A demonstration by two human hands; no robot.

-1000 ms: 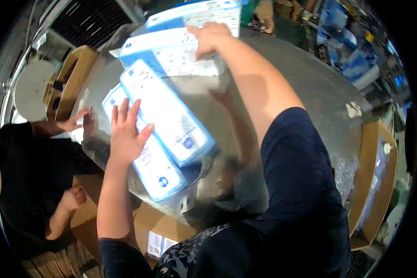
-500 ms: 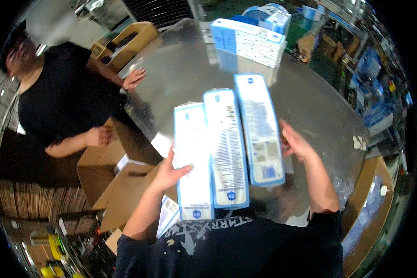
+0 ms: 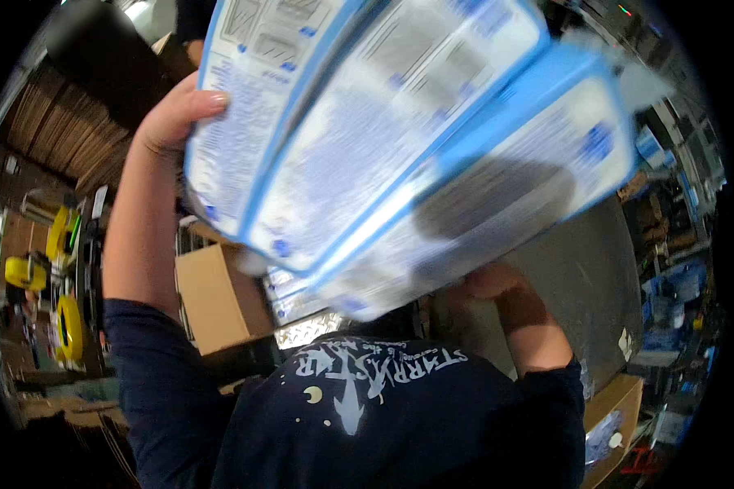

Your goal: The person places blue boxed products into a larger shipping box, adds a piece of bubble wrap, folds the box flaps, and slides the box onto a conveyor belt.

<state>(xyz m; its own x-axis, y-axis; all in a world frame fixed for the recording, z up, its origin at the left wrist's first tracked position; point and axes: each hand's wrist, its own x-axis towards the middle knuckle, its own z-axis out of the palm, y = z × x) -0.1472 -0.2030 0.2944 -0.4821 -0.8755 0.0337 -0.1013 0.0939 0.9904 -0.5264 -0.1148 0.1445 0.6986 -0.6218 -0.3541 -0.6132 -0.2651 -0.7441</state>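
Three long white cartons with blue edges are lifted close to the camera, fanned side by side and tilted: the left carton (image 3: 235, 151), the middle carton (image 3: 342, 155) and the right carton (image 3: 506, 200). My left hand (image 3: 175, 114) grips the outer side of the left carton, thumb on its printed face and the other fingers hidden behind. Against the lower side of the right carton is my right hand (image 3: 491, 281), blurred and partly covered, its fingers pressing the row from that end. Another white-and-blue printed piece (image 3: 289, 303) shows below the cartons.
A brown cardboard box (image 3: 208, 297) stands at the left, below my left forearm. Farther left are yellow tape rolls (image 3: 69, 326) and stacked flat cardboard (image 3: 81, 122). The grey tabletop (image 3: 591, 269) stretches to the right. An open carton (image 3: 624, 407) with clear plastic sits at the lower right.
The three cartons have risen from over the table toward the camera and swung round, fanning apart. Both hands moved with them, and my view turned to the left.
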